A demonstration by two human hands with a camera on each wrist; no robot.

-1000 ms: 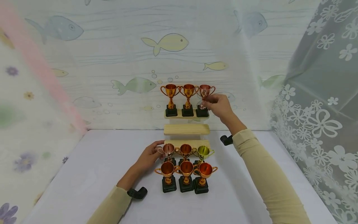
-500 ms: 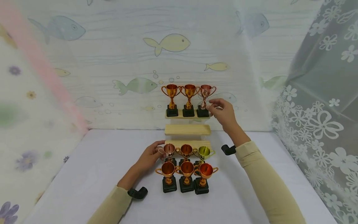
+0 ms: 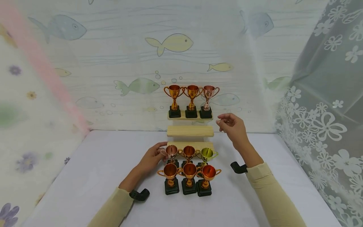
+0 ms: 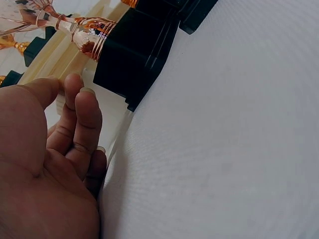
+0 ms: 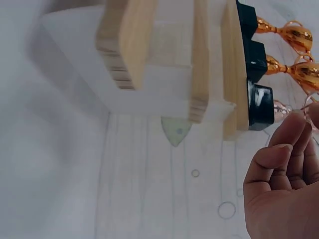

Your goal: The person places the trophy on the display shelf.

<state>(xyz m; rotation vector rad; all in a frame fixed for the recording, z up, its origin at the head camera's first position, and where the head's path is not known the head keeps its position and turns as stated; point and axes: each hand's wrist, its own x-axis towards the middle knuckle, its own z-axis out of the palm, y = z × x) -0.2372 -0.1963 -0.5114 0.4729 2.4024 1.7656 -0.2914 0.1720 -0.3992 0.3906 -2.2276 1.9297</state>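
Note:
Three small trophy cups stand in a row on the top step of a wooden tiered display stand [image 3: 190, 130]: two orange-gold ones and a rose-gold trophy [image 3: 209, 91] at the right. Right of the stand, my right hand [image 3: 233, 127] hovers in the air with fingers loosely bent and nothing in them. My left hand [image 3: 151, 159] pinches the left end of the lowest step between thumb and fingers. Beside its fingertips, in the left wrist view, is the black base of another rose-gold trophy [image 4: 134, 50]. In the right wrist view, the top-row bases sit along the board's edge.
In front of the stand, two rows of trophies stand on the white tabletop [image 3: 113, 148]; a yellow-green trophy [image 3: 207, 154] and a red-orange trophy [image 3: 209, 172] are at their right ends. A fish-print curtain [image 3: 113, 63] hangs close behind the stand.
My right hand has let go of the rose-gold trophy on the top step and drawn back to the right and down. My left hand stays at the lowest step.

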